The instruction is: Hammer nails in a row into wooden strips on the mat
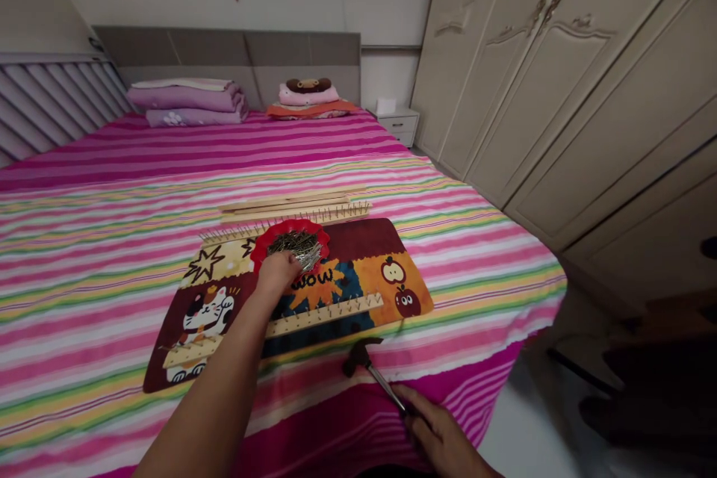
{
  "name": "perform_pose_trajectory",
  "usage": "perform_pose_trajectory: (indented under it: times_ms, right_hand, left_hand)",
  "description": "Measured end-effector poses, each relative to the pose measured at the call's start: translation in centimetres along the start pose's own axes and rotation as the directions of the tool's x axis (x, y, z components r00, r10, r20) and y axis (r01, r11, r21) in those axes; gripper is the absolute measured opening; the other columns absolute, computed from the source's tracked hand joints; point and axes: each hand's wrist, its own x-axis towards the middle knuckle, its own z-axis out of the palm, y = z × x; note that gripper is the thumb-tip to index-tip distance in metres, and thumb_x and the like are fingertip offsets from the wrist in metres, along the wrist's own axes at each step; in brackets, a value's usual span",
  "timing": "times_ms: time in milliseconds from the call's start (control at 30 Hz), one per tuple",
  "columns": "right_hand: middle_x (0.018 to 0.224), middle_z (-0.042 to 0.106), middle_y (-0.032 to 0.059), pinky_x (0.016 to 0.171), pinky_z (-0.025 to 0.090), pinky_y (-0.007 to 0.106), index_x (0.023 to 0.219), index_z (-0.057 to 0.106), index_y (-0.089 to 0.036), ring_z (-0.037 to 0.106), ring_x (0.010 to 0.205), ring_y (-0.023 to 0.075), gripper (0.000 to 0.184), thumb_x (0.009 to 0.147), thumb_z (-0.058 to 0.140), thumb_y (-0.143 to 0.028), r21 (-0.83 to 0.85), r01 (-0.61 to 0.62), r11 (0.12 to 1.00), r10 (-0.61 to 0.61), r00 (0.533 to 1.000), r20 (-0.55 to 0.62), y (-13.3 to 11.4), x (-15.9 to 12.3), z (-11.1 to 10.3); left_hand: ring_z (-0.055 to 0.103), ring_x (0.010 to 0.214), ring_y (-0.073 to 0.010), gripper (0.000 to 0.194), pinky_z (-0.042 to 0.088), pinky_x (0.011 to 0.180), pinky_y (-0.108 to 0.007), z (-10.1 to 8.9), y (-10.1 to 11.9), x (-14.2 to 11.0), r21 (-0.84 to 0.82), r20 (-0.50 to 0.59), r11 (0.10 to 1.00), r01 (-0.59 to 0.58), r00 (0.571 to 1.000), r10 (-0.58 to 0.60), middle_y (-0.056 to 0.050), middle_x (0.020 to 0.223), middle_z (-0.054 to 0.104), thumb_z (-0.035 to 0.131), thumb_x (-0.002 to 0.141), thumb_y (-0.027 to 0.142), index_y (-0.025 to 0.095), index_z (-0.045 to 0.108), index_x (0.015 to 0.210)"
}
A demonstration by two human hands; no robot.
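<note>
My left hand [278, 272] reaches over the cartoon mat [386, 239] into a red dish [290, 230] heaped with thin metal nails [295, 243]; its fingers curl down into the pile, and whether they pinch one is hidden. My right hand [442, 437] is closed round the handle of a small hammer [361, 358], whose dark head hovers at the bed's near edge. A wooden strip studded with nails [325, 314] lies across the mat just below my left hand.
More nailed wooden strips [296, 208] lie beyond the mat on the striped bedspread [101, 239]. Folded quilts [187, 101] and a pillow pile [309, 98] sit by the headboard. A wardrobe [560, 67] stands right; a nightstand [399, 123] is in the corner.
</note>
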Motion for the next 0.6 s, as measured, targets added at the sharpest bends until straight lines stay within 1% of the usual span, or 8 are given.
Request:
perform_pose_trajectory:
  times_ms: [133,200,267,333,400,433,500,600]
  right_hand:
    - [0.117,0.068,0.0064,0.095,0.046,0.033,0.126,0.058,-0.019,0.062,0.106,0.0234,0.043,0.085,0.046,-0.022,0.008,0.009,1.000,-0.009,1.000,-0.017,-0.5,0.0,-0.1]
    - [0.115,0.069,0.0062,0.093,0.047,0.033,0.125,0.059,-0.019,0.061,0.107,0.0242,0.042,0.085,0.046,-0.022,0.007,0.019,1.000,-0.019,1.000,-0.013,-0.7,-0.1,-0.1]
    - [0.116,0.068,0.0056,0.092,0.048,0.032,0.125,0.059,-0.019,0.062,0.106,0.0238,0.042,0.085,0.046,-0.021,0.001,0.025,1.000,-0.025,1.000,-0.011,-0.6,-0.1,-0.2]
    - [0.117,0.068,0.0053,0.089,0.049,0.031,0.126,0.057,-0.020,0.064,0.102,0.0229,0.043,0.085,0.045,-0.020,-0.001,0.019,1.000,-0.019,1.000,-0.005,-0.3,-0.1,-0.1]
    - [0.117,0.068,0.0062,0.088,0.050,0.031,0.129,0.055,-0.018,0.065,0.099,0.0228,0.044,0.086,0.043,-0.021,-0.006,0.012,1.000,-0.012,1.000,0.002,0.0,-0.1,-0.1]
    - [0.117,0.068,0.0071,0.089,0.050,0.032,0.129,0.054,-0.017,0.065,0.100,0.0234,0.044,0.086,0.043,-0.021,-0.013,0.014,1.000,-0.014,1.000,0.005,0.1,-0.1,0.0]
    - [0.122,0.065,0.0090,0.094,0.047,0.034,0.129,0.055,-0.015,0.061,0.108,0.0249,0.044,0.087,0.043,-0.023,-0.033,0.024,0.999,-0.024,1.000,0.001,0.1,0.0,0.0]
    - [0.129,0.060,0.0094,0.101,0.040,0.036,0.128,0.057,-0.016,0.054,0.119,0.0255,0.043,0.087,0.045,-0.025,-0.051,0.031,0.998,-0.032,0.999,-0.008,-0.1,0.0,-0.1]
  left_hand:
    - [0.061,0.070,-0.0148,0.012,0.039,0.060,-0.022,-0.5,-0.5,-0.2,-0.072,-0.061,0.997,-0.026,0.998,0.022,-0.002,0.072,0.069,0.051,0.072,0.024,0.020,0.062,0.069]
    - [0.060,0.068,-0.0140,0.010,0.039,0.061,-0.022,-0.5,-1.1,-0.1,-0.198,-0.113,0.979,-0.040,0.993,0.018,-0.002,0.071,0.068,0.052,0.071,0.024,0.019,0.060,0.068]
    - [0.057,0.061,-0.0129,0.008,0.039,0.059,-0.023,-0.4,-1.7,0.0,-0.393,-0.142,0.918,-0.050,0.990,-0.007,0.000,0.063,0.064,0.055,0.067,0.024,0.019,0.059,0.065]
    - [0.053,0.053,-0.0116,0.008,0.039,0.054,-0.023,-0.1,-2.2,0.2,-0.629,-0.107,0.777,-0.028,0.993,-0.051,0.002,0.055,0.059,0.059,0.063,0.026,0.018,0.058,0.063]
    - [0.050,0.048,-0.0102,0.015,0.039,0.050,-0.023,-0.1,-2.3,0.1,-0.797,-0.049,0.603,0.010,0.995,-0.082,0.003,0.051,0.057,0.063,0.060,0.030,0.017,0.057,0.064]
    - [0.050,0.046,-0.0095,0.019,0.039,0.049,-0.022,-0.1,-2.3,0.0,-0.853,-0.028,0.521,0.025,0.995,-0.093,0.003,0.052,0.057,0.064,0.058,0.032,0.017,0.057,0.065]
    - [0.049,0.045,-0.0077,0.025,0.037,0.045,-0.020,-0.5,-2.2,-0.2,-0.921,-0.014,0.389,0.027,0.995,-0.101,0.002,0.054,0.058,0.068,0.056,0.035,0.015,0.056,0.066]
    - [0.045,0.042,-0.0046,0.031,0.032,0.038,-0.017,-1.4,-2.1,-0.9,-0.985,0.005,0.172,0.024,0.994,-0.108,0.002,0.059,0.061,0.074,0.052,0.032,0.013,0.057,0.069]
